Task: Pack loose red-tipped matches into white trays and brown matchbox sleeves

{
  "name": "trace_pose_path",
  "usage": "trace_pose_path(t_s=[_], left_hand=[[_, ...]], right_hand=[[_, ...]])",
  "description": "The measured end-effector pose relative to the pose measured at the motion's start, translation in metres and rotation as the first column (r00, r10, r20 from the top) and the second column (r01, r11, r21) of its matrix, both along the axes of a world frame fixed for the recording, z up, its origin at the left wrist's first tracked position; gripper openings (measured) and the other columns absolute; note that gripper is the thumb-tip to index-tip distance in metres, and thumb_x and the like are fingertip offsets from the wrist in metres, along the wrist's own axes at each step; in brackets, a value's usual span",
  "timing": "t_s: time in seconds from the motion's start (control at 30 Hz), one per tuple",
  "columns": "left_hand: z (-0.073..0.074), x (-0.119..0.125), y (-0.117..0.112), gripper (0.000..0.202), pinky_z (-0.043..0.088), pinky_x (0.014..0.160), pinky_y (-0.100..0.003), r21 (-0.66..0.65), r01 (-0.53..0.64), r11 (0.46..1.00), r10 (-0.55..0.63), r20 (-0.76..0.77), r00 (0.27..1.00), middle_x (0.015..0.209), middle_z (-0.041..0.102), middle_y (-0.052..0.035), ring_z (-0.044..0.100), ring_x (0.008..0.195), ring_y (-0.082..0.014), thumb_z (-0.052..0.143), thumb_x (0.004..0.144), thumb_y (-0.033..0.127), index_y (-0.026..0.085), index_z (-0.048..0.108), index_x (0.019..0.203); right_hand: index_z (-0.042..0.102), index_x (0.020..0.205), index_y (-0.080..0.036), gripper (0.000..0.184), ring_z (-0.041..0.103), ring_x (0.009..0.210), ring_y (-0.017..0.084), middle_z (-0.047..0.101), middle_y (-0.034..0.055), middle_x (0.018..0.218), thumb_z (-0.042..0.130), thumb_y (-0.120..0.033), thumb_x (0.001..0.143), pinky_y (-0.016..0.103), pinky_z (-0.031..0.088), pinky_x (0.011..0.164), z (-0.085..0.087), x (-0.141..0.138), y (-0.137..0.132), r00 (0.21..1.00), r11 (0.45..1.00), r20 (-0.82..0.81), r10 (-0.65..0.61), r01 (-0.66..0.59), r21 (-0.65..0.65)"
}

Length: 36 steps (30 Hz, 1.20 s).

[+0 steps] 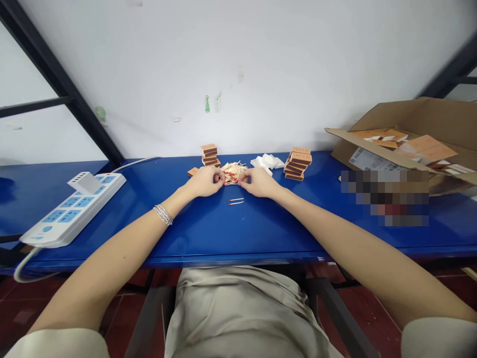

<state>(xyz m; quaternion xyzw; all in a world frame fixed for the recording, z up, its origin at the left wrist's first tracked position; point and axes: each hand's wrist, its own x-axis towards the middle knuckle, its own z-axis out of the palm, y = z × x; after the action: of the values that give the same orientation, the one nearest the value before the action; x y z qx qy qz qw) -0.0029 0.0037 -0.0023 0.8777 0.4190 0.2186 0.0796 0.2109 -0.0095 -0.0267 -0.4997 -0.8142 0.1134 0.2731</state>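
A heap of red-tipped matches (234,170) lies near the back of the blue table (231,233). My left hand (205,181) rests at the heap's left side, fingers curled and pinching a bundle of matches. My right hand (259,182) sits at the heap's right side, its fingers also curled onto the matches. Two loose matches (236,201) lie on the table just in front of both hands. A stack of orange matchboxes (209,154) stands behind my left hand, with a single matchbox (193,171) beside it. A second stack of matchboxes (297,163) stands right of my right hand.
A white and blue power strip (72,209) with a charger plugged in lies at the left. Crumpled white paper (266,161) sits behind the heap. An open cardboard box (410,136) with flat matchbox sleeves stands at the right. A white wall runs behind the table.
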Motion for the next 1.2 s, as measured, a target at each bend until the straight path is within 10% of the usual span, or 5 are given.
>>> trace_pose_path(t_s=[0.47, 0.73, 1.2], left_hand=[[-0.005, 0.006, -0.003, 0.009, 0.038, 0.057, -0.026, 0.019, 0.092, 0.996, -0.092, 0.018, 0.996, 0.066, 0.062, -0.0005, 0.051, 0.058, -0.0118, 0.062, 0.072, 0.023, 0.016, 0.068, 0.074], [-0.004, 0.007, -0.005, 0.010, 0.039, 0.058, -0.024, -0.033, 0.090, 0.995, -0.090, -0.009, 0.996, 0.069, 0.062, -0.0013, 0.053, 0.062, -0.0118, 0.062, 0.072, 0.021, 0.015, 0.069, 0.075], [-0.004, 0.007, -0.004, 0.008, 0.039, 0.059, -0.024, -0.053, 0.097, 0.994, -0.098, -0.006, 0.995, 0.068, 0.062, -0.0009, 0.052, 0.060, -0.0105, 0.062, 0.071, 0.017, 0.015, 0.069, 0.075]], right_hand=[[0.072, 0.078, -0.015, 0.016, 0.052, 0.055, 0.010, 0.065, 0.0002, 0.063, 0.061, -0.027, 0.076, 0.022, 0.040, 0.057, 0.024, 0.012, -0.011, 0.950, 0.915, 0.007, 0.313, -0.299, -0.270], [0.071, 0.082, -0.015, 0.016, 0.056, 0.061, 0.012, 0.069, 0.0019, 0.073, 0.063, -0.013, 0.069, 0.022, 0.041, 0.060, 0.023, 0.031, 0.004, 0.992, 0.985, 0.117, -0.036, 0.055, -0.164], [0.069, 0.079, -0.015, 0.018, 0.057, 0.064, 0.014, 0.070, 0.0042, 0.077, 0.056, -0.006, 0.070, 0.024, 0.041, 0.061, 0.033, 0.027, -0.007, 0.968, 0.981, 0.247, 0.048, 0.001, -0.194]])
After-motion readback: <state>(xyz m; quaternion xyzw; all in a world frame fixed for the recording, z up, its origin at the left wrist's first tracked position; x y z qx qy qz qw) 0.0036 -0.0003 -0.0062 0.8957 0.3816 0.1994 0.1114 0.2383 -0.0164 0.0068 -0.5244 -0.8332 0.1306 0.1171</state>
